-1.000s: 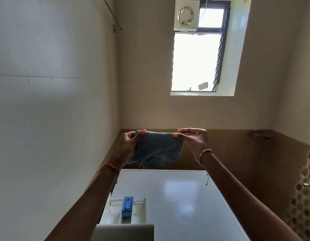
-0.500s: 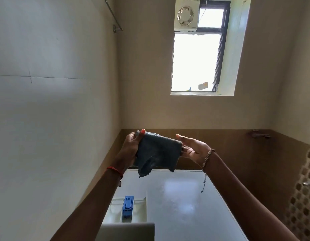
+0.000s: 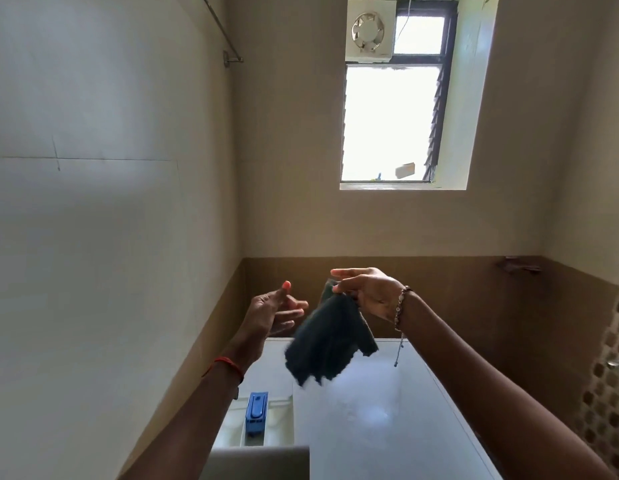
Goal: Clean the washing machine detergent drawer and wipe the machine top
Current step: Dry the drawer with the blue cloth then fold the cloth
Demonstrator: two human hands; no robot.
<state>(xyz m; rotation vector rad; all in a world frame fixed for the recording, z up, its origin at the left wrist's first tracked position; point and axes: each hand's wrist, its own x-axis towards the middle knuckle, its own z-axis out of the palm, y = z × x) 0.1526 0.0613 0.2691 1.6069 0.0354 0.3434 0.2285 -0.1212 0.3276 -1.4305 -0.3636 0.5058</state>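
Over the white machine top (image 3: 370, 427), head view only: pinches a dark blue-grey cloth (image 3: 330, 337) by its upper corner with the right hand (image 3: 367, 294), thumb and fingertips closed on the fabric. Holds the left hand (image 3: 270, 313) just beside the cloth but apart from it, fingers spread and loose, gripping nothing. Suggests a cloth readied, with no wiping contact anywhere yet. Has the detergent drawer (image 3: 232, 434) pulled out at the machine's front left corner, with a blue insert (image 3: 257, 412) seated in it; cannot tell whether already cleaned. Shows no streaks or wet marks on the glossy top, so probably left to wipe. Of the cloth itself: hangs limp and bunched in folds, with a zigzag-cut, blurred lower edge, clear of the surface below.
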